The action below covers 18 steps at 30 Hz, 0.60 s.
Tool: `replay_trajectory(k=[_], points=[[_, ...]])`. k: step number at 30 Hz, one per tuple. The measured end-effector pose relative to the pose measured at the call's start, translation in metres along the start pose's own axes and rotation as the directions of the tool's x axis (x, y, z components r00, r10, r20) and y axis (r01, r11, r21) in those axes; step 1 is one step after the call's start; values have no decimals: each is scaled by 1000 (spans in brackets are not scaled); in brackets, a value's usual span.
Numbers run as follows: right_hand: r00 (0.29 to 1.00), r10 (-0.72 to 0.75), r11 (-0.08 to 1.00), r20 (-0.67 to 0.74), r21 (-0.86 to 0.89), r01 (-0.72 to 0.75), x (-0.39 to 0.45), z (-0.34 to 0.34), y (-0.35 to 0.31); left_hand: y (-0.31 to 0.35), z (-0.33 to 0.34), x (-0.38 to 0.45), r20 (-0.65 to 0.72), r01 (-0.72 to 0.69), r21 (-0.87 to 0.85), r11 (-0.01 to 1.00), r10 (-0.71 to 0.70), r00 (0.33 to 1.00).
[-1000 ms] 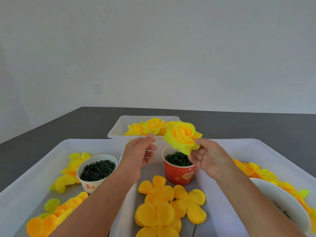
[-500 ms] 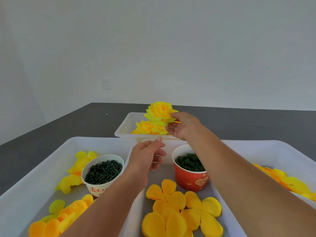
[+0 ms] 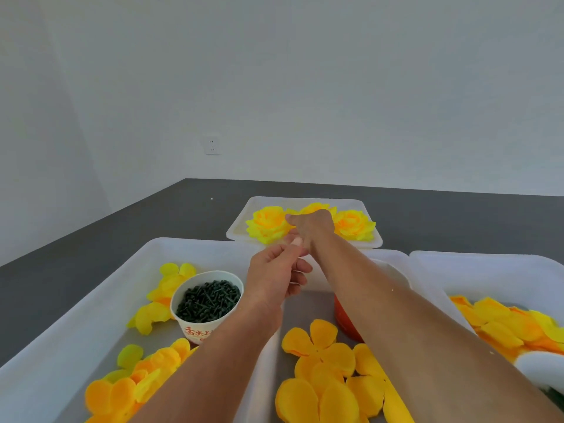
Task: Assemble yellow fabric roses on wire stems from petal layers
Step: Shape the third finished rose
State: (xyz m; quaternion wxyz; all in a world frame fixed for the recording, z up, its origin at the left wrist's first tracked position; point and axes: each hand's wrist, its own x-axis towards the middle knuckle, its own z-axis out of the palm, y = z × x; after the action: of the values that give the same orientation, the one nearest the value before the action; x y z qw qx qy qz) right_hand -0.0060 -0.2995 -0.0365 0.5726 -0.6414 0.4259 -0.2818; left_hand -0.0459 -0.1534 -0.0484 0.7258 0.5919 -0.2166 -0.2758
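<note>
Finished yellow roses [image 3: 268, 224] lie in a small white tray [image 3: 305, 200] at the far side. My right hand [image 3: 311, 227] reaches into that tray between the roses, back toward the camera and thumb out to the left beside one rose; its fingers are hidden. My left hand [image 3: 274, 273] hovers over the near trays with fingers loosely curled, thumb and forefinger close together, and nothing visible in it. Flat orange-yellow petal layers [image 3: 320, 361] lie below my arms.
A white cup of dark green pieces [image 3: 207, 300] stands in the near left tray [image 3: 183, 241] among yellow petals [image 3: 158, 312]. A red cup [image 3: 345, 322] is partly hidden by my right forearm. The right tray [image 3: 488, 257] holds more petals [image 3: 503, 325] and a white bowl [image 3: 540, 367].
My right hand carried a finished rose from above the red cup out to the far tray and lowered among the roses. My left hand stayed in place.
</note>
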Motion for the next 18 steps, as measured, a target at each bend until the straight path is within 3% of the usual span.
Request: replay_trajectory(k=[5,9,14,18], points=[[993,-99,983,-59,-159,89,-12,-12,-9,4,5,-2,0,-3,21,1000,3,1000],[998,-58,998,15,25,58,-52,-30,-6,8,-2,-6,-56,-56,58,997,59,997],[987,31,992,161,119,-50,-107,-58,13,16,-9,-15,-109,-92,3,996,92,990],[977,86,975,197,185,-123,-136,-84,31,20,-10,-19,-121,-96,-44,994,90,989]])
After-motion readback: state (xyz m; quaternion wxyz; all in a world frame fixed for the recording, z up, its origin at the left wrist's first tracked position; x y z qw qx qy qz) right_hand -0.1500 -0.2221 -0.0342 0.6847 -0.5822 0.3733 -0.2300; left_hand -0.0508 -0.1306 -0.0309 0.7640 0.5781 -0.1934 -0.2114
